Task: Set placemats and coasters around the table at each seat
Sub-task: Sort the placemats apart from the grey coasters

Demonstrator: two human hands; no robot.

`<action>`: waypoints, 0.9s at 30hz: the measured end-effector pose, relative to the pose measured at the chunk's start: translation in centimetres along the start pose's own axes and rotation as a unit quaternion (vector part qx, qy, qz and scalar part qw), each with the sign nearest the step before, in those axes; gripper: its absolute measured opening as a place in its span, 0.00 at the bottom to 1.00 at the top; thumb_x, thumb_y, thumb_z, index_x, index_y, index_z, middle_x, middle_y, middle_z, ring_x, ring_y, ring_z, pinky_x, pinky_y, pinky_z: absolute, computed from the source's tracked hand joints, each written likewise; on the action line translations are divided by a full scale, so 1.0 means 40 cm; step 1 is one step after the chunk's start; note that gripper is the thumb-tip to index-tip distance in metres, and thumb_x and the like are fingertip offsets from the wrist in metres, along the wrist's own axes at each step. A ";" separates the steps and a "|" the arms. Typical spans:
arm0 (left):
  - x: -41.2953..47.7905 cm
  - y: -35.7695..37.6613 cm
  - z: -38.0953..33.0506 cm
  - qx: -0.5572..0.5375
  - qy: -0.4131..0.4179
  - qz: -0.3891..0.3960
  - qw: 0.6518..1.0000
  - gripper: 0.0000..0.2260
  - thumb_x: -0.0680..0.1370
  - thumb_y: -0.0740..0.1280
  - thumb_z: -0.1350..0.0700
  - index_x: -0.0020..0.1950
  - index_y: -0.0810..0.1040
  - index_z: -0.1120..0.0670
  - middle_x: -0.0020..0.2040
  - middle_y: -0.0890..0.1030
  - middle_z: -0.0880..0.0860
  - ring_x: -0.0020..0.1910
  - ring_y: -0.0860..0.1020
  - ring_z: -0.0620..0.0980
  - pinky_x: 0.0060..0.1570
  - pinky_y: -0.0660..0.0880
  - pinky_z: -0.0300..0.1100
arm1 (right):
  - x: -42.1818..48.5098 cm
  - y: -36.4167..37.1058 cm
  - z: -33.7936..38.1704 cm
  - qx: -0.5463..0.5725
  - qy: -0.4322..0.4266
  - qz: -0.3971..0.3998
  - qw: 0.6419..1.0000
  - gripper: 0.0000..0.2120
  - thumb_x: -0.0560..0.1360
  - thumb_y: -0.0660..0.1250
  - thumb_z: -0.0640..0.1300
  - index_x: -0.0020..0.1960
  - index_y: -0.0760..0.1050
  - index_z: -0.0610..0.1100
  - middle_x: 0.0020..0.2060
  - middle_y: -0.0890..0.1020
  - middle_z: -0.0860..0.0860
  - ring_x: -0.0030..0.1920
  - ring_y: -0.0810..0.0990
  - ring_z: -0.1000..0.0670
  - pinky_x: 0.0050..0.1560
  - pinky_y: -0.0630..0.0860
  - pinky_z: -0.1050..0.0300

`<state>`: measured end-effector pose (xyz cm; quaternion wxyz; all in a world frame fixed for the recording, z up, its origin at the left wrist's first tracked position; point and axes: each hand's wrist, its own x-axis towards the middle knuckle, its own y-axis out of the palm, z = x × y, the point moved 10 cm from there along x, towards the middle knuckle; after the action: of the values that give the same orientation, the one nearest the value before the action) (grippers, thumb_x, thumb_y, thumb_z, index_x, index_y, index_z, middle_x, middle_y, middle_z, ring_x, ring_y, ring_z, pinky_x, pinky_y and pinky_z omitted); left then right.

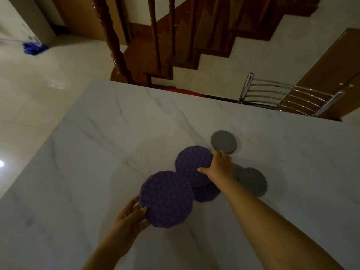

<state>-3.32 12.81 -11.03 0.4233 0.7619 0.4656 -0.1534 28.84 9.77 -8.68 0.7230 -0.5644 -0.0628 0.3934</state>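
My left hand (129, 216) grips the near-left edge of a round purple patterned placemat (167, 199), held just above the white marble table (109, 145). My right hand (219, 166) grips the right edge of a second purple placemat (191, 164), lifted over a third purple one (207, 193) that lies flat on the table. A grey scalloped coaster (224, 142) lies beyond my right hand. Another grey coaster (252, 182) lies to the right of my forearm, with one more grey edge (238, 170) partly hidden beside it.
A chrome-backed chair (288, 94) stands at the table's far right edge. A wooden staircase (175, 45) with turned balusters rises behind the table. A blue mop head (33, 48) lies on the tiled floor at far left. A wooden door (335, 71) is at right.
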 end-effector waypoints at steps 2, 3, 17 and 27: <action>0.002 -0.004 -0.001 -0.001 0.001 -0.007 1.000 0.20 0.71 0.63 0.69 0.61 0.75 0.56 0.49 0.86 0.54 0.42 0.84 0.51 0.39 0.83 0.49 | -0.006 -0.020 0.004 0.048 -0.014 -0.036 0.998 0.35 0.66 0.74 0.55 0.65 0.65 0.42 0.63 0.72 0.44 0.63 0.69 0.40 0.59 0.70 0.46; 0.003 -0.005 -0.001 -0.004 0.001 -0.009 1.000 0.18 0.74 0.62 0.70 0.61 0.75 0.56 0.48 0.86 0.54 0.42 0.84 0.50 0.37 0.83 0.47 | -0.011 -0.031 0.001 0.094 -0.019 -0.047 0.994 0.30 0.67 0.74 0.53 0.62 0.66 0.41 0.60 0.75 0.43 0.60 0.73 0.41 0.54 0.72 0.48; 0.014 0.037 0.012 -0.024 -0.007 0.004 1.000 0.20 0.69 0.65 0.67 0.61 0.75 0.57 0.50 0.86 0.54 0.45 0.84 0.51 0.37 0.82 0.46 | -0.171 -0.203 -0.186 0.547 0.058 -0.121 0.826 0.13 0.71 0.71 0.49 0.55 0.76 0.52 0.49 0.81 0.54 0.50 0.81 0.52 0.48 0.80 0.51; -0.004 0.110 0.040 -0.029 -0.029 0.059 0.997 0.21 0.71 0.65 0.66 0.64 0.74 0.57 0.58 0.83 0.59 0.51 0.83 0.58 0.44 0.82 0.50 | -0.265 -0.021 -0.064 0.549 0.032 0.051 0.833 0.08 0.73 0.70 0.42 0.47 0.74 0.53 0.48 0.81 0.51 0.47 0.81 0.53 0.41 0.80 0.62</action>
<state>0.54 10.54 -9.67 0.4669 0.7705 0.4117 -0.1370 23.38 0.98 -5.11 0.8944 -0.0892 0.2158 0.3815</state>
